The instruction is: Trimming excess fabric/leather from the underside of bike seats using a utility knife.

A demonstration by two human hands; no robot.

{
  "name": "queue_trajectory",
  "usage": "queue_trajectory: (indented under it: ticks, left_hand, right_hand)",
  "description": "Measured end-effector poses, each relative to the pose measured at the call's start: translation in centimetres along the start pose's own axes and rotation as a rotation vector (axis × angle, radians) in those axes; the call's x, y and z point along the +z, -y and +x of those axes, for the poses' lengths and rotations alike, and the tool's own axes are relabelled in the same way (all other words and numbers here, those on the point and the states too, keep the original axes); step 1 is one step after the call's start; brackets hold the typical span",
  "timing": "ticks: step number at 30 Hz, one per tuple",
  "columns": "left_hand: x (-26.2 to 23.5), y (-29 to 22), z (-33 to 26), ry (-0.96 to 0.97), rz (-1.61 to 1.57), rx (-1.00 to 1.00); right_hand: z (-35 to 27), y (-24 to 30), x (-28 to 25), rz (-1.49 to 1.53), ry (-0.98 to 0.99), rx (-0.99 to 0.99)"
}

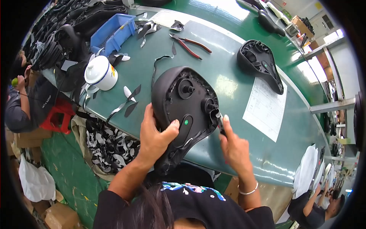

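Note:
A black bicycle saddle [175,103], underside up, is tilted over the near edge of the green table. Its underside shows two round posts and a small green mark. My left hand [156,133] grips the saddle's left side, thumb across the underside. At the right rim, my right hand [234,147] is closed round a slim dark-handled tool [222,128] with a shiny tip; its exact kind is mostly hidden by my fingers. The tip meets a curled strip of cover material [213,117] beside the right post. Loose trimming runs along the saddle's narrow end.
Red-handled pliers [190,44], a blue bin [113,33], a white lidded mug [101,72] and black-and-white scraps [129,100] lie on the table. Another saddle [261,63] rests by a printed sheet [265,110]. Below the table edge sits a scrap-filled sack [78,128]. Other people work on both sides.

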State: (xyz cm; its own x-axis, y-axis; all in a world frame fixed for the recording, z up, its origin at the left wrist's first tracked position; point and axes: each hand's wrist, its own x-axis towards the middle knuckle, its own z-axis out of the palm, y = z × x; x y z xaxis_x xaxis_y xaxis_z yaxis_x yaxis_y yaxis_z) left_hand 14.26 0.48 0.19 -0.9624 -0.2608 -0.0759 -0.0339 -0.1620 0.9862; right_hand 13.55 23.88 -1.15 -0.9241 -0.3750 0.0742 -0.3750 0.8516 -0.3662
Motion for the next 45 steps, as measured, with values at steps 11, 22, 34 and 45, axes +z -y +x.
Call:
queue_trajectory:
  ticks: [11, 22, 34, 45]
  left_hand:
    - [1.9, 1.8, -5.2, 0.045, 0.303, 0.233]
    - [-2.9, -1.3, -0.1, 0.17, -0.285, -0.205]
    - [7.1, 2.7, 21.1, 0.523, -0.201, 0.311]
    - [8.0, 5.5, 18.8, 0.75, 0.526, 0.436]
  right_hand:
    - [-7.0, 4.0, -1.0, 0.796, 0.165, 0.536]
    - [7.7, -8.6, -1.0, 0.339, -0.743, 0.358]
    - [12.7, -9.8, -6.5, 0.911, -0.471, 0.359]
    - [49.5, -25.4, -7.0, 1.413, -0.682, 0.315]
